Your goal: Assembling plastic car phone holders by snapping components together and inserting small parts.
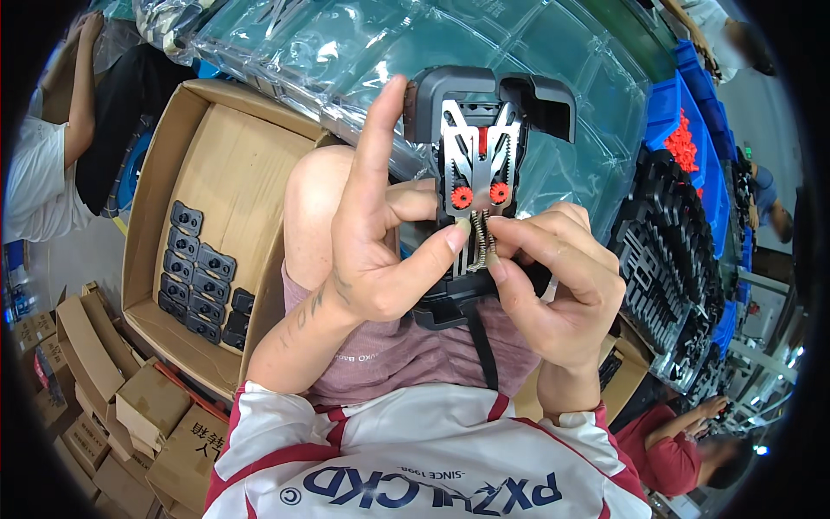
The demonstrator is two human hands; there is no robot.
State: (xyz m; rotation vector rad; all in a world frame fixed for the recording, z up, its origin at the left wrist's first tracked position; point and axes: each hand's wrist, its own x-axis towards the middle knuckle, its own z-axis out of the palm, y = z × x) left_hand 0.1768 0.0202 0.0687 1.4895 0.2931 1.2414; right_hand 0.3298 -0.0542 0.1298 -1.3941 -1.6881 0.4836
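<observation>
A black plastic clamp-like holder (pixel 540 117) stands in front of me over my lap. On its face lies a silver metal plate (pixel 481 164) with two red gears and a small red piece at the top. Below the gears run two thin coil springs (pixel 481 235), side by side. My left hand (pixel 372 238) grips the holder from the left, forefinger stretched up along its side and thumb pressed by the springs' upper ends. My right hand (pixel 562 281) is closed, thumb and forefinger pinching the right spring. A black strap (pixel 484 350) hangs from the bottom.
At left, a cardboard box (pixel 138 251) contains several black plastic parts (pixel 201 281). Clear plastic sheeting (pixel 346 65) covers the green surface ahead. Blue bins (pixel 713 173) with red parts (pixel 681 145) and piled black parts (pixel 657 259) are at right. Co-workers sit at both sides.
</observation>
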